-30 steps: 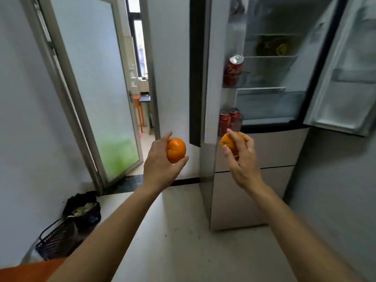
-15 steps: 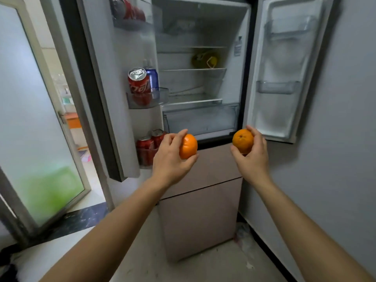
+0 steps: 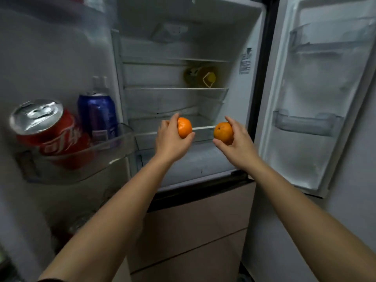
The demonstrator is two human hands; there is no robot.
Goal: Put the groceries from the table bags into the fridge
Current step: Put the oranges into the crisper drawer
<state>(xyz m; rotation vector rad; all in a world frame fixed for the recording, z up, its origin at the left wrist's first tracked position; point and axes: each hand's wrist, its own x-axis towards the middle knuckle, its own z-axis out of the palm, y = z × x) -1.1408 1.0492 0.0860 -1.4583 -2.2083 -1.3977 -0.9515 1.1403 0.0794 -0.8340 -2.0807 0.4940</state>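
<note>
The fridge (image 3: 252,82) stands open in front of me, both upper doors swung wide. My left hand (image 3: 169,140) grips an orange (image 3: 184,127) between thumb and fingers. My right hand (image 3: 238,142) grips a second orange (image 3: 223,132). Both oranges are held side by side in front of the lower glass shelf (image 3: 203,128), above the clear drawer at the bottom of the compartment. A yellow packaged item (image 3: 200,76) lies on a higher shelf at the back.
The left door bin (image 3: 114,151) holds a red cola can (image 3: 47,131) and a blue can (image 3: 98,117), close to my left arm. The right door (image 3: 317,94) has bare bins. Closed beige drawers (image 3: 195,231) sit below the compartment.
I have stepped closer to the fridge, which now fills the view. Both hands have moved forward and up with their oranges, from below the compartment to in front of the lower shelf.
</note>
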